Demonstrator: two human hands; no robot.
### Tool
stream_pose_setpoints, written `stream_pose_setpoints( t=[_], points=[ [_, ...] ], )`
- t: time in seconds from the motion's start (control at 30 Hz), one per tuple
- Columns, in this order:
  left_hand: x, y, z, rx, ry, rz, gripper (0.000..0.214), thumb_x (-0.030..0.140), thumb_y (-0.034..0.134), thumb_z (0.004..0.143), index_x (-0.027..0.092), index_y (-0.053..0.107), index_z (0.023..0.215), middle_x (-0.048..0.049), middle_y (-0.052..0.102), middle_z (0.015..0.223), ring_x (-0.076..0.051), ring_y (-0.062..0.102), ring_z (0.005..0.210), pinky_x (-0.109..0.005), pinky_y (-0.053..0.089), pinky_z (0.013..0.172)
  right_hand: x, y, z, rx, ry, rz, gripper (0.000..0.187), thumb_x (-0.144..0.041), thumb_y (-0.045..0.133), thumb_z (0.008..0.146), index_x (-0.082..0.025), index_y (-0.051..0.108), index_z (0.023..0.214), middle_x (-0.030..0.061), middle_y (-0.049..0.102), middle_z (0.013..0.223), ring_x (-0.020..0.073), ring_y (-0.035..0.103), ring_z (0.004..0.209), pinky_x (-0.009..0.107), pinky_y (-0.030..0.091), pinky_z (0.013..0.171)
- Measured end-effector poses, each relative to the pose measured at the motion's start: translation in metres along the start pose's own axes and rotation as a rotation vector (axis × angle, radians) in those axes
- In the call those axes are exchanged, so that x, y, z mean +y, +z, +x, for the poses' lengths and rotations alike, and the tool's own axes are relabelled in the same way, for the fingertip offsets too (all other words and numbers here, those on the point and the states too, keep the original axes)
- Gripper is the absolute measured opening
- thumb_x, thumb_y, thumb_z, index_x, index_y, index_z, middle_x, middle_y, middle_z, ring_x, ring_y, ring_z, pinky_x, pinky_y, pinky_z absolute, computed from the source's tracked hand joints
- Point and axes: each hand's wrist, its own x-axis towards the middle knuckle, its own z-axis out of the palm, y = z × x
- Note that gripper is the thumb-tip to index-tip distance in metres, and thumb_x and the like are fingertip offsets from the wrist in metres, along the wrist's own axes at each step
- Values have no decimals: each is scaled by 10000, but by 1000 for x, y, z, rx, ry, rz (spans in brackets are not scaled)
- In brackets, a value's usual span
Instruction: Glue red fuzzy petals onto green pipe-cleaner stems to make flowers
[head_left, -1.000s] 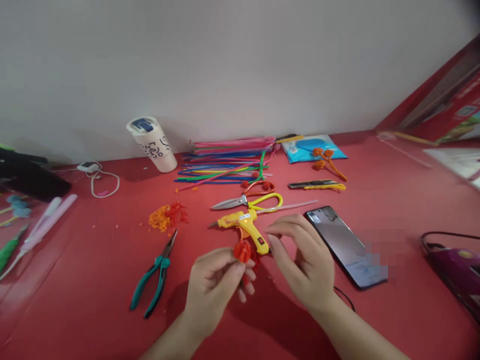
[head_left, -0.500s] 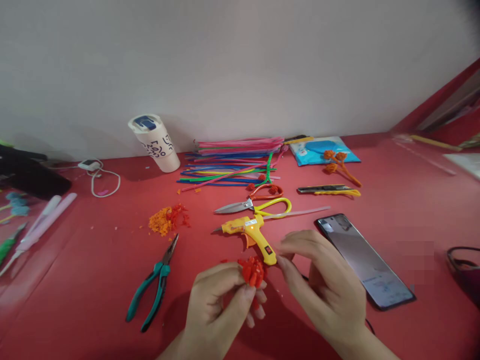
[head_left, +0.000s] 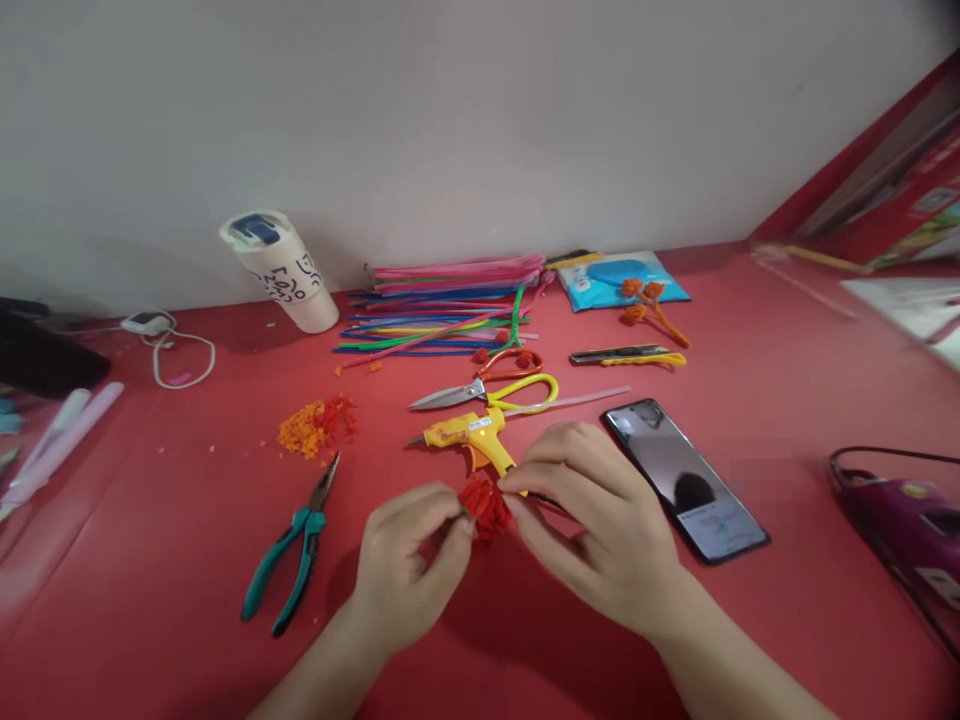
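Observation:
In the head view, my left hand [head_left: 416,560] pinches a red fuzzy pipe-cleaner tuft [head_left: 486,508] between thumb and fingers. My right hand [head_left: 596,515] has closed thumb and fingertips at the tuft's right edge, so both hands hold it. Just beyond lies a yellow glue gun [head_left: 480,430], its handle partly hidden by my right fingers. Behind it are scissors [head_left: 480,394] with one orange and one yellow handle loop. To the left rest teal-handled needle-nose pliers [head_left: 300,540], jaws pointing away. A pile of orange and red clippings [head_left: 311,427] lies above them.
Colourful pipe cleaners [head_left: 450,300] lie along the wall beside a white tumbler [head_left: 281,275]. To the right are a utility knife [head_left: 615,354], a blue packet [head_left: 622,280], an orange pipe-cleaner piece [head_left: 649,305], a phone [head_left: 686,480] and a purple device [head_left: 900,520].
My right hand has moved left from beside the glue gun handle onto the tuft. The tuft has turned in my left fingers. The whole view has shifted, so things sit further left and higher.

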Motion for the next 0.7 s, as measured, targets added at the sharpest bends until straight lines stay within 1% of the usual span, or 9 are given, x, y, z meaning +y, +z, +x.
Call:
stream_pose_setpoints(
  t=[0.13,0.23,0.5,0.6,0.7],
  points=[
    [-4,0,1,59,142,189,183,115,466,812,167,553,659,-5,562,561,-102,502,489,-204,398,491,3,2,1,-45,24,-19,122,-110,542,808,-198,623,832,33,626,780,164,513,719,323,408,672],
    [-7,1,1,78,200,268,181,108,464,806,173,545,658,-16,587,582,-108,519,501,-205,410,499,4,3,0,-47,23,-35,126,-117,539,813,-204,626,835,30,632,786,163,512,722,319,401,675],
    [-9,3,2,56,231,382,209,115,441,821,175,531,643,-13,557,561,-113,493,483,-217,389,482,10,4,-1,-72,-51,-85,114,-107,543,823,-198,605,851,32,627,792,169,488,736,338,389,705],
    [-10,3,3,45,245,384,210,113,435,824,170,534,647,-15,554,562,-114,490,484,-219,394,487,10,6,0,-77,-55,-106,108,-98,543,816,-192,595,824,33,614,776,164,473,727,340,387,711],
    [-12,3,2,38,253,383,208,113,436,823,169,542,652,-17,566,571,-117,511,499,-219,405,500,8,6,1,-53,-44,-102,126,-69,526,794,-187,572,796,33,597,763,157,460,713,334,381,697]
  ],
)
